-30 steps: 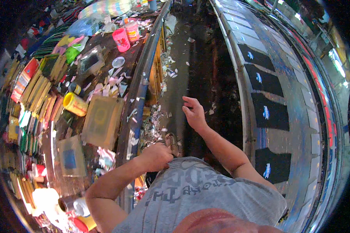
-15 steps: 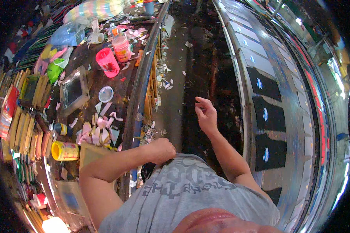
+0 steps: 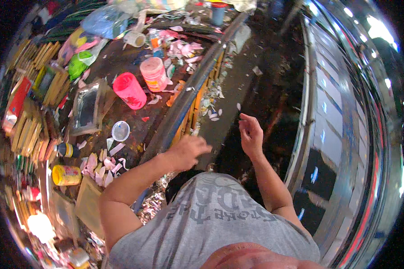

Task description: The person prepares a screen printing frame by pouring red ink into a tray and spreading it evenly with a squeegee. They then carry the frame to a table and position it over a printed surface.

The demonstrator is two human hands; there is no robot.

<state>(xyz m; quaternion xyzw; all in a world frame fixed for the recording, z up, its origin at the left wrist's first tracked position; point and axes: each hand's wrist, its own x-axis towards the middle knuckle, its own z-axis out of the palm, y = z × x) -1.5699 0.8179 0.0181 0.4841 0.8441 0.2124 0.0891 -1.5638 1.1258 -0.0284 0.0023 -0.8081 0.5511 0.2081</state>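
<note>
My left hand [image 3: 193, 151] is in the air in front of my shirt, by the metal edge [image 3: 201, 75] of the cluttered left table, its fingers loosely spread with nothing visible in them. My right hand [image 3: 251, 132] is raised over the dark aisle floor, fingers loosely curved and apart, holding nothing. Beyond my left hand on the table are a bright pink container [image 3: 128, 92], a lighter pink jar [image 3: 152, 72], a clear round lid [image 3: 120, 132] and pink scraps [image 3: 108, 170]. A yellow container [image 3: 68, 175] lies farther left.
A dirty aisle [image 3: 265, 80] strewn with scraps runs ahead. Along my right is a long rail-edged table bearing pale and black panels [image 3: 318, 168] with small blue prints. On the left are stacked wooden frames [image 3: 29, 130], a screen frame [image 3: 87, 107] and a blue plastic bag [image 3: 102, 22].
My left hand has lifted from the shirt's edge and moved forward, its fingers loosening. My right hand is farther right. The view has swung leftward along the aisle, bringing more left table in.
</note>
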